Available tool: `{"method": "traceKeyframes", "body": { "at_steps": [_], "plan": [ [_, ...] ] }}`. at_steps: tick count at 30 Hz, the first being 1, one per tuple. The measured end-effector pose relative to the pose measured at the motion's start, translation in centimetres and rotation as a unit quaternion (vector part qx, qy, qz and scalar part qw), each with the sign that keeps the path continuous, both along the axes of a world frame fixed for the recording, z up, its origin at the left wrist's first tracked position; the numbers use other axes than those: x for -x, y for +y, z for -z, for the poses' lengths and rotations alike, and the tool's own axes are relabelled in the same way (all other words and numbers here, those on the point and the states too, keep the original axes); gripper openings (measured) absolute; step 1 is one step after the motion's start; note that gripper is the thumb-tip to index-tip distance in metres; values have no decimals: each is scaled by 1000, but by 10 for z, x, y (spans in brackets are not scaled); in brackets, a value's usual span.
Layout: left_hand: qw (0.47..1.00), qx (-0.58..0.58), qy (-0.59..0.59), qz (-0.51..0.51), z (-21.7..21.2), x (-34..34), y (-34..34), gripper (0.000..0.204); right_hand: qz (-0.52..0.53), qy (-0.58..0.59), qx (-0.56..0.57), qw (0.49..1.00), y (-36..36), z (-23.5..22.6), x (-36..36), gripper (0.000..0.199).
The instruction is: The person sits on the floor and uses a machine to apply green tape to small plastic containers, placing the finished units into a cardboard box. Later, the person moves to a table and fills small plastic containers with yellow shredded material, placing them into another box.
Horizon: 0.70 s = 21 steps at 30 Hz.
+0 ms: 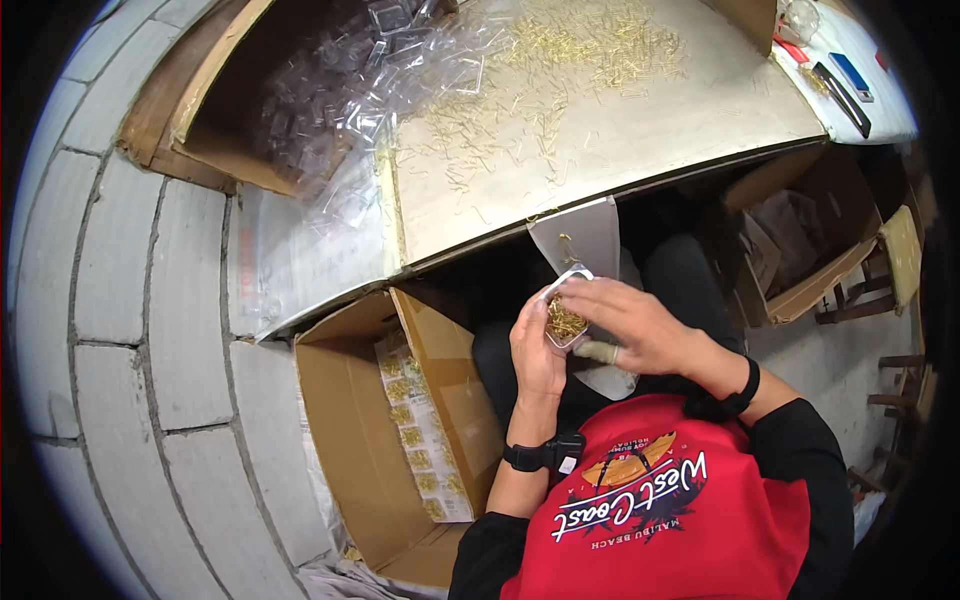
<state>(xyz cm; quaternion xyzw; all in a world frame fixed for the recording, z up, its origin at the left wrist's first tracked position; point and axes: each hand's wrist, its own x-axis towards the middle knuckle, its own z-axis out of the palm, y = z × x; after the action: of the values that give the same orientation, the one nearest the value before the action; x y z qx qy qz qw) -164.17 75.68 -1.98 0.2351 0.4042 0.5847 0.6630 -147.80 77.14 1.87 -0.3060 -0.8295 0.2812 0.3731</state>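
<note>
Two hands at the table's (640, 130) near edge: left hand (537, 352) grasps a small clear box (565, 318) of brass pins. Right hand (632, 325) covers the box top, fingers curled on it; loose pins (560, 60) litter the tabletop's far side.

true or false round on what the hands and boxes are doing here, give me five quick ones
1. The left hand holds a small clear box of gold pins. True.
2. The right hand rests flat on the table. False: it is at the small box.
3. Loose gold pins lie on the table. True.
4. The cardboard box on the floor is closed. False: open, filled boxes stacked inside.
5. Both wrists are bare. False: each wears a black band.
</note>
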Motion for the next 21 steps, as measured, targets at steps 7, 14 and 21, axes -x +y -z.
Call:
{"method": "traceKeyframes", "body": {
  "at_steps": [7,14,21],
  "plan": [
    [1000,-1,-4,19,-12,4,1,33,28,48,-54,997,0,-1,-10,37],
    [1000,-2,16,23,-7,1,-1,29,10,4,-105,994,1,6,5,25],
    [998,1,32,54,-10,9,-1,28,49,108,145,982,1,9,3,19]
  ]
}}
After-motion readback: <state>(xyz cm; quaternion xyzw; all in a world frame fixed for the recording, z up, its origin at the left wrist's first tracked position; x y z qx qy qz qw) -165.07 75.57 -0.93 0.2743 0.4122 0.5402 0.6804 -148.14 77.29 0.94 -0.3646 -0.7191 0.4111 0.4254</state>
